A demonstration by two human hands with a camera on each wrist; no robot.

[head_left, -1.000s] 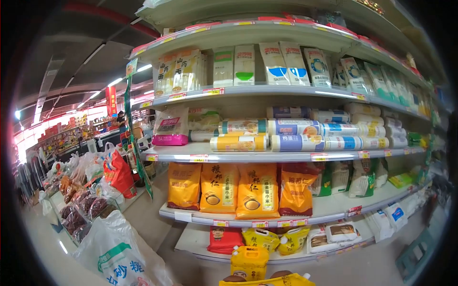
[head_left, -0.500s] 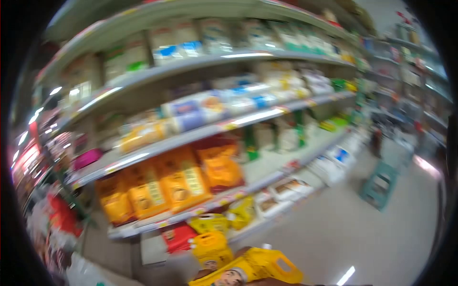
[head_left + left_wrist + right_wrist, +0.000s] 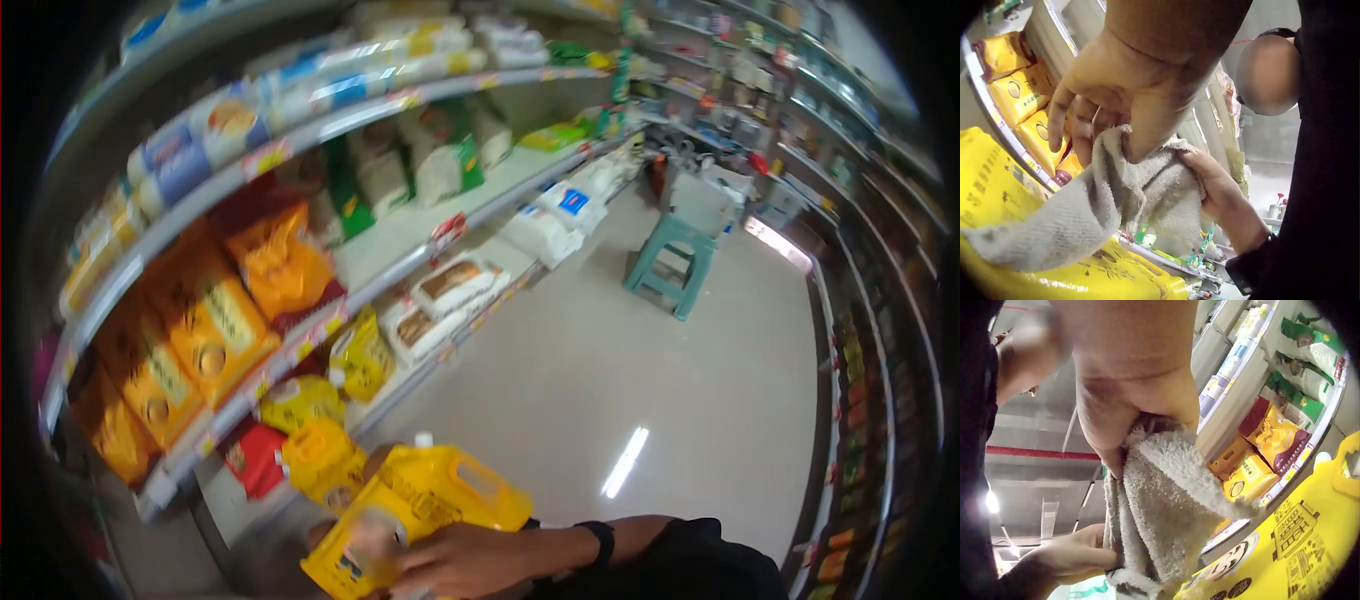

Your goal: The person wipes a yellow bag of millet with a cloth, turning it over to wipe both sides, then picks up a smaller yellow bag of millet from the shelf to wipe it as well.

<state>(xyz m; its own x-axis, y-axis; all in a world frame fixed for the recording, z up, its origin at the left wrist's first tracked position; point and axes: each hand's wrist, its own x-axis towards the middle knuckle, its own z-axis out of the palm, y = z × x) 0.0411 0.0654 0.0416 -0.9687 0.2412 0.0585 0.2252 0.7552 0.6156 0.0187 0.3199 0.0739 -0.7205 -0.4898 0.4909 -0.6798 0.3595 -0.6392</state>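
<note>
Though dim, grey, perhaps terry, cloth (image 3: 1141, 197)

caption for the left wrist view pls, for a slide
Left grip and right grip bunch a grey towel on a yellow container, orange bags shelved behind.

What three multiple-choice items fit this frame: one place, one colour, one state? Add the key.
1. Where does the stool stand?
A. On the floor
B. On a table
C. On a cart

2. What colour is the jug?
A. Red
B. Yellow
C. Blue

3. How is the cloth?
A. Lying on the floor
B. Draped over the stool
C. Gripped by both hands

Key:
1 A, its legs rest on the aisle floor.
2 B, it shows yellow in every view.
3 C, the left hand and the right hand both grip it.
</note>
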